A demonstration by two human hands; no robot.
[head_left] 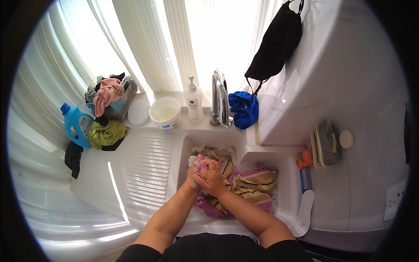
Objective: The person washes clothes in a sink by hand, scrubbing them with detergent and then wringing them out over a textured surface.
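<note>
A wet striped cloth (254,182) in pink, tan and dark brown lies crumpled in the white laundry sink (286,192). Suds (224,151) float around it, mostly at the sink's far side. Over the sink's left half, my left hand (190,176) and my right hand (211,179) are pressed together, fingers closed round a bunched, foamy pink part of the cloth (201,166). Much of the left hand is hidden behind the right hand and the foam. Whether the bunched part joins the rest of the cloth I cannot make out.
A ribbed washboard slope (148,170) lies left of the sink. Behind stand a white tub (165,114), a pump bottle (193,99) and a chrome faucet (219,98). A blue detergent jug (78,124) and clothes (108,133) sit left; a brush (304,180) and insole (304,214) lie right.
</note>
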